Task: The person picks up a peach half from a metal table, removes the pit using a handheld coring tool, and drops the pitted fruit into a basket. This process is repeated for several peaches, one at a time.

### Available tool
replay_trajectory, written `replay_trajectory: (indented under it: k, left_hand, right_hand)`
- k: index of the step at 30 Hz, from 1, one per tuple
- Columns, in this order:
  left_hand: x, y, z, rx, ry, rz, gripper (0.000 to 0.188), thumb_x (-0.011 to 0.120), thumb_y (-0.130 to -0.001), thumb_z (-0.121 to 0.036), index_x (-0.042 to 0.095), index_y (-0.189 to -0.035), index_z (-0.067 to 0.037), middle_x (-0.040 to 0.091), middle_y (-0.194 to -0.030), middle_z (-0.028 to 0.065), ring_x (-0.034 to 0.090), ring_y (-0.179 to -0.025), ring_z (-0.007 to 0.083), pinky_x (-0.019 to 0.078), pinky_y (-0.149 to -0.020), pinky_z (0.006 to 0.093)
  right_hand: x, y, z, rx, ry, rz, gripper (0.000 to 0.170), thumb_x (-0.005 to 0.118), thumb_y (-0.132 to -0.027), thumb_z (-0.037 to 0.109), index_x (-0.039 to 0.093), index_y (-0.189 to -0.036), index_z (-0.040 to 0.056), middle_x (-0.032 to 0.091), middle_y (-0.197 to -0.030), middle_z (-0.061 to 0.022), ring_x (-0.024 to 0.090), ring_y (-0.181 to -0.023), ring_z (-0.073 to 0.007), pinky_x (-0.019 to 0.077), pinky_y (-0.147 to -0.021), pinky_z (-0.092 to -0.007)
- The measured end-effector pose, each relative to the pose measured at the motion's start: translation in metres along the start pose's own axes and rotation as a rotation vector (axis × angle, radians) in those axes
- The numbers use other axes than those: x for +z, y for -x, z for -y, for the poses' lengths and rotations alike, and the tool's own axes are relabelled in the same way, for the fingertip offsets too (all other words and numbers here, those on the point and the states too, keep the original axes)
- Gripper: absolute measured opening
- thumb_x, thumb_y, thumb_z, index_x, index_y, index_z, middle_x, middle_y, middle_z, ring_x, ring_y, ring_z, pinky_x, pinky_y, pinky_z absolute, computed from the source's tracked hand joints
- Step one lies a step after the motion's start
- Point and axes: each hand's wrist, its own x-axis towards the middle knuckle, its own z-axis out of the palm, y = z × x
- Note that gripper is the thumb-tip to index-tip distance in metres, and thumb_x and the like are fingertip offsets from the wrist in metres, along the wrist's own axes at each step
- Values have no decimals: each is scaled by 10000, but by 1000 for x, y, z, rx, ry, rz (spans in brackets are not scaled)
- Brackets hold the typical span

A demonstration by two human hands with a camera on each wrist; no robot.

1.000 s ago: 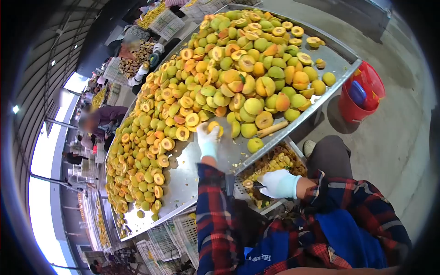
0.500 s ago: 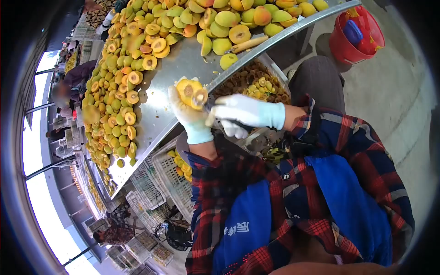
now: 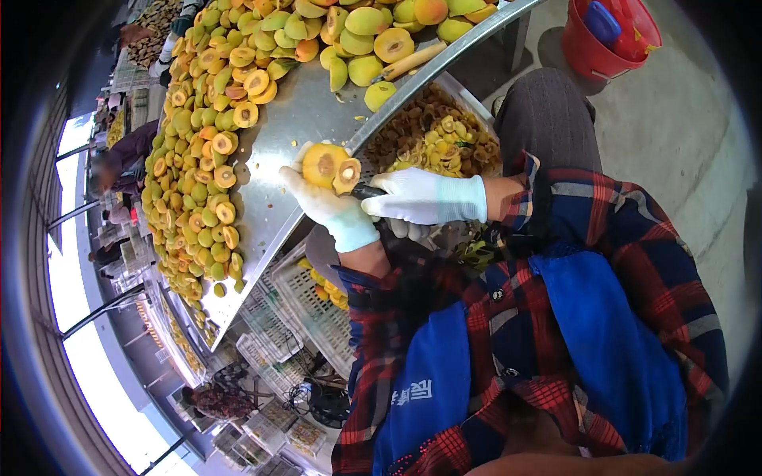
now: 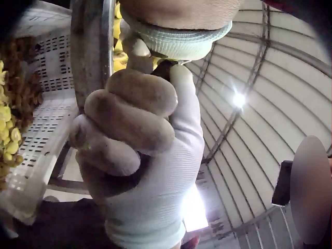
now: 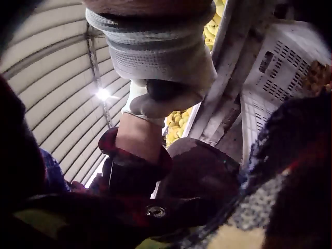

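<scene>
My gloved left hand (image 3: 324,202) holds a yellow peach half (image 3: 321,165), its cut face upward, above the metal table's near edge. In the gloved right hand (image 3: 425,194) is a black-handled tool (image 3: 367,191), its tip hidden behind a small cut piece of peach with a pale pit (image 3: 348,176). That piece overlaps the half's right side. In the left wrist view, the right hand (image 4: 135,119) appears from below with curled fingers around the dark handle (image 4: 164,67). The right wrist view shows the handle's rounded black end (image 5: 163,89) poking out of the glove.
Peach halves (image 3: 202,159) are heaped along the metal table (image 3: 278,151). A wooden-handled tool (image 3: 413,62) lies near its edge. Below is a crate of scraps (image 3: 448,143); white plastic crates (image 3: 309,317) stand at left. A red bucket (image 3: 607,40) sits on the floor at right.
The left hand has come from the pile toward the body with a peach half. The right hand has moved from over the scrap crate to meet it, and the pit piece now stands out from the half.
</scene>
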Motion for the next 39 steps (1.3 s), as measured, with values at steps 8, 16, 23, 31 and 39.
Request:
replay_trajectory:
  k: [8, 16, 23, 31, 39]
  left_hand:
    - [13, 18, -9, 75, -100, -93, 531, 335, -1019, -500, 572, -1076, -29, 598, -981, 111, 580, -886, 203, 504, -787, 323]
    - [-4, 4, 1, 457, -495, -55, 528, 316, -1034, -460, 576, -1116, -8, 591, -1054, 129, 571, -933, 219, 500, -836, 349]
    - [-4, 12, 1, -146, 226, 104, 585, 332, -1003, -543, 542, -1185, -29, 602, -1092, 147, 592, -990, 269, 512, -867, 386]
    - [6, 20, 5, 123, -132, 47, 582, 329, -1013, -497, 557, -1113, 29, 618, -978, 156, 617, -866, 247, 532, -764, 344]
    - [23, 24, -3, 85, -169, -128, 555, 332, -1015, -429, 587, -969, 62, 638, -815, 187, 603, -657, 236, 511, -632, 308]
  right_hand:
    - [-4, -2, -12, -26, -718, 345, 415, 434, -993, 393, 607, -923, 23, 537, -583, -39, 500, -429, -121, 412, -404, -265]
    - [-3, -3, 5, -90, 140, -26, 483, 473, -920, 455, 528, -1009, -17, 609, -699, -99, 623, -558, -182, 512, -539, -321]
    - [-11, -16, 0, -224, 440, -280, 526, 492, -902, 458, 586, -1014, -47, 657, -891, -273, 639, -854, -441, 503, -767, -468]
    - [-11, -16, 0, -239, 587, -326, 464, 506, -917, 448, 559, -998, -6, 643, -817, -239, 630, -797, -424, 494, -705, -467]
    - [-15, -8, 16, -22, 179, 0, 485, 467, -931, 422, 579, -961, -49, 645, -744, -164, 651, -605, -251, 532, -562, -363]
